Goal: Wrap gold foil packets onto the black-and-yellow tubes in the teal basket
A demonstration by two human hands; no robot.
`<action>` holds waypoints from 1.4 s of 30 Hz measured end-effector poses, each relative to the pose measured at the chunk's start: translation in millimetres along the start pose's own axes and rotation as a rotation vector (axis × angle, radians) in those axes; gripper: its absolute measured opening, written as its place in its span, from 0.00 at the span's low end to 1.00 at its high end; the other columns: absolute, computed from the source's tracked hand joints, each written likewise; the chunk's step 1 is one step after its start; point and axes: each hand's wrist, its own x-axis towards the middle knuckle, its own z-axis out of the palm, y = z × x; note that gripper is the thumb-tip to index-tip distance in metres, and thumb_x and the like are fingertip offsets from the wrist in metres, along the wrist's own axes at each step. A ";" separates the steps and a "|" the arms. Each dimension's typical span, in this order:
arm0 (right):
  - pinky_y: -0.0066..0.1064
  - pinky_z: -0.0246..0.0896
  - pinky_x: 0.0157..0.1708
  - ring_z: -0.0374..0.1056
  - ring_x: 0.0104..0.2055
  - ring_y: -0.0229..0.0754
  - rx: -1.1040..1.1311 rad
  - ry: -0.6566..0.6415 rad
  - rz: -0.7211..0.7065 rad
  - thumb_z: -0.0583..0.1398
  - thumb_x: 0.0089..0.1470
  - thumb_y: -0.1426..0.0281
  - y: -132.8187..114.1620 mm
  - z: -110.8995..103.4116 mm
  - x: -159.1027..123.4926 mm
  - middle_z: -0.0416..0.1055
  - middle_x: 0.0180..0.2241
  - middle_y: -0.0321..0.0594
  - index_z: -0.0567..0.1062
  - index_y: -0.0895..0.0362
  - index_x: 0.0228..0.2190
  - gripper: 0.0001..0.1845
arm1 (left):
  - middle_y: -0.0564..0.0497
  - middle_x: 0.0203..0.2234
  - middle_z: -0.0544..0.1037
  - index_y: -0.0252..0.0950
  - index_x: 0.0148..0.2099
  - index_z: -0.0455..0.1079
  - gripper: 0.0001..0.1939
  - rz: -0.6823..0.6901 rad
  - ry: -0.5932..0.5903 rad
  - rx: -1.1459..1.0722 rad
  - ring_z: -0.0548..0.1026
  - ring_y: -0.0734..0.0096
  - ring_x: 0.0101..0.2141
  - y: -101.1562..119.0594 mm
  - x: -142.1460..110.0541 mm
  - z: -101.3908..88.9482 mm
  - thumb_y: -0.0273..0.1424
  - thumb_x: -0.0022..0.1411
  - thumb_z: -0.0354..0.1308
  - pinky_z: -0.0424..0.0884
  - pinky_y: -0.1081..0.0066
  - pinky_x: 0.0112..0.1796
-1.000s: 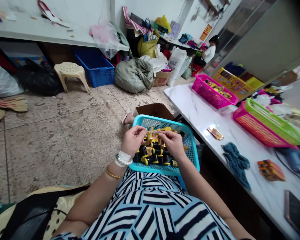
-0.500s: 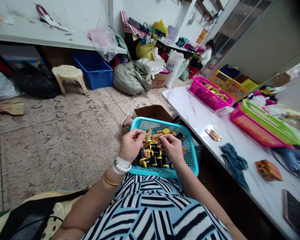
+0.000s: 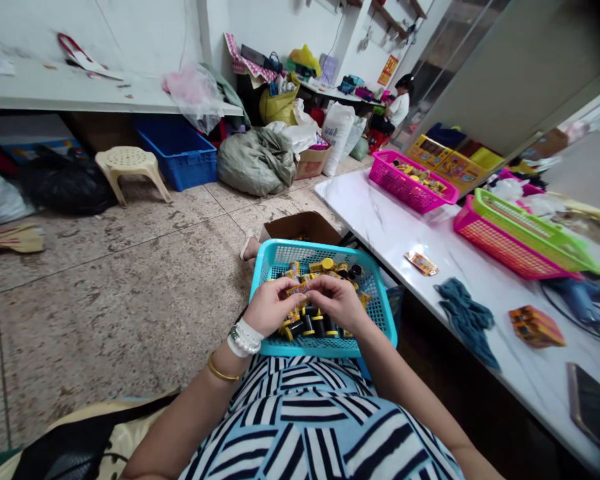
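Note:
My left hand [image 3: 269, 308] and my right hand [image 3: 338, 304] meet over a turquoise plastic basket [image 3: 325, 350] resting at my lap. Both are closed in a pinch, fingertips nearly touching, around a small orange-yellow printed piece [image 3: 297, 289]. Fingers cover part of it, so I cannot tell whether it is a loose label or a labelled bottle. Below the hands, the basket holds several small black bottles [image 3: 319, 325] with yellow caps, lying in a jumble. Some, toward the far side, wear yellow printed labels.
Beyond the basket stands an open cardboard box [image 3: 300, 227]. On the right, a white table [image 3: 350, 200] bears a pink basket [image 3: 414, 190], a printed sheet [image 3: 421, 263], a dark blue cloth [image 3: 464, 313] and a phone [image 3: 594, 407]. Another person [image 3: 397, 110] sits far back.
My hands have come together from slightly apart, the right moving left toward the left one. The camera view has shifted a little.

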 end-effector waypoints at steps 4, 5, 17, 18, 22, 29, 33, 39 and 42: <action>0.25 0.56 0.20 0.63 0.23 0.35 0.272 0.210 0.101 0.67 0.50 0.59 -0.7 3.4 2.4 0.72 0.26 0.33 0.76 0.54 0.41 0.18 | 0.56 0.20 0.72 0.33 0.29 0.70 0.14 -0.238 0.138 -0.484 0.66 0.79 0.20 -1.0 4.9 4.9 0.36 0.48 0.71 0.61 0.77 0.22; 0.25 0.56 0.19 0.65 0.24 0.35 0.319 0.267 0.126 0.67 0.50 0.57 0.1 6.0 1.3 0.73 0.28 0.35 0.76 0.54 0.41 0.19 | 0.56 0.21 0.73 0.33 0.29 0.70 0.16 -0.270 0.211 -0.628 0.68 0.79 0.21 0.6 5.4 8.2 0.35 0.46 0.72 0.62 0.78 0.23; 0.24 0.60 0.25 0.61 0.23 0.32 0.654 0.316 0.222 0.68 0.48 0.58 4.6 39.5 -5.1 0.68 0.24 0.30 0.72 0.55 0.27 0.16 | 0.50 0.31 0.80 0.32 0.36 0.76 0.21 -0.363 0.287 -0.940 0.74 0.77 0.28 1.6 -4.1 40.0 0.37 0.42 0.76 0.67 0.77 0.28; 0.24 0.58 0.24 0.60 0.23 0.32 0.579 0.283 0.201 0.69 0.48 0.59 2.9 32.6 -2.6 0.67 0.22 0.30 0.71 0.55 0.26 0.16 | 0.51 0.30 0.79 0.32 0.35 0.75 0.20 -0.361 0.274 -0.889 0.73 0.77 0.27 1.3 -3.8 37.1 0.38 0.43 0.75 0.66 0.77 0.28; 0.25 0.57 0.25 0.60 0.23 0.33 0.265 0.182 0.170 0.68 0.48 0.58 -2.3 12.3 0.6 0.67 0.21 0.31 0.73 0.57 0.25 0.16 | 0.55 0.21 0.75 0.32 0.29 0.73 0.18 -0.293 0.297 -0.711 0.69 0.80 0.23 -1.0 -2.9 31.2 0.37 0.40 0.75 0.64 0.78 0.25; 0.27 0.57 0.25 0.60 0.22 0.34 0.319 0.276 0.229 0.66 0.50 0.54 8.4 22.9 -3.0 0.67 0.22 0.32 0.73 0.57 0.26 0.18 | 0.56 0.20 0.72 0.33 0.29 0.72 0.19 -0.282 0.386 -0.684 0.67 0.81 0.21 -5.8 -4.1 39.7 0.41 0.44 0.73 0.64 0.78 0.24; 0.27 0.50 0.21 0.53 0.21 0.34 0.152 0.426 0.172 0.60 0.56 0.51 8.8 19.5 -4.5 0.60 0.19 0.30 0.68 0.55 0.23 0.22 | 0.56 0.21 0.72 0.34 0.32 0.73 0.18 -0.200 0.435 -0.601 0.67 0.81 0.22 0.0 -8.1 37.1 0.43 0.49 0.70 0.64 0.79 0.24; 0.28 0.50 0.23 0.53 0.23 0.35 0.023 0.471 0.102 0.57 0.59 0.51 5.2 14.2 -7.5 0.58 0.21 0.31 0.66 0.54 0.23 0.22 | 0.55 0.22 0.71 0.36 0.34 0.77 0.16 -0.101 0.358 -0.434 0.65 0.79 0.21 9.9 -20.3 34.3 0.45 0.58 0.63 0.63 0.78 0.23; 0.28 0.51 0.23 0.53 0.23 0.36 0.009 0.473 0.077 0.56 0.60 0.51 4.6 16.1 -8.8 0.58 0.21 0.31 0.65 0.54 0.23 0.23 | 0.54 0.22 0.71 0.37 0.39 0.80 0.17 -0.061 0.353 -0.338 0.65 0.78 0.21 13.4 -24.5 33.6 0.45 0.61 0.60 0.63 0.77 0.23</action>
